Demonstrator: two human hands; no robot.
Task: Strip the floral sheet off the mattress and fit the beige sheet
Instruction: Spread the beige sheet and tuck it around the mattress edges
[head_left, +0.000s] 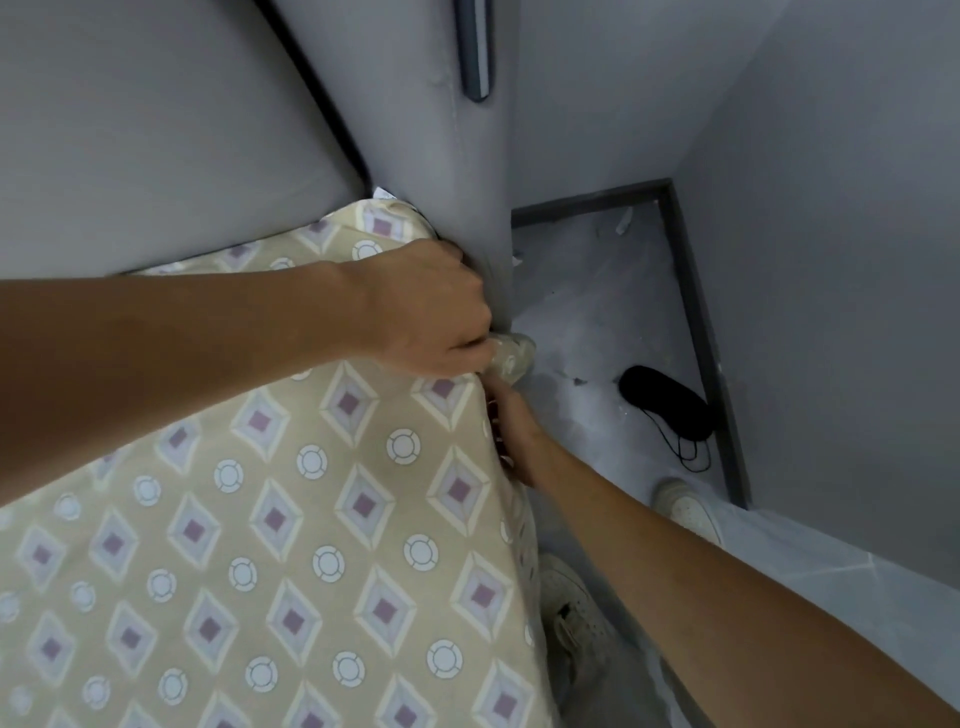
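Left hand (431, 312) gripping beige sheet (291, 519) corner (fingertips hidden), right hand (511, 441) grip unclear

Sheet (291, 519) on mattress, headboard (156, 130) behind; floor (623, 322), shoes (576, 623) to right.

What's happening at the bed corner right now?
A person is working the beige patterned sheet onto the mattress corner beside the grey headboard. The left hand grips a bunch of the fabric at the top of the corner, while the right hand reaches in along the side edge below it. No floral sheet is in view. A black eye mask lies on the floor.
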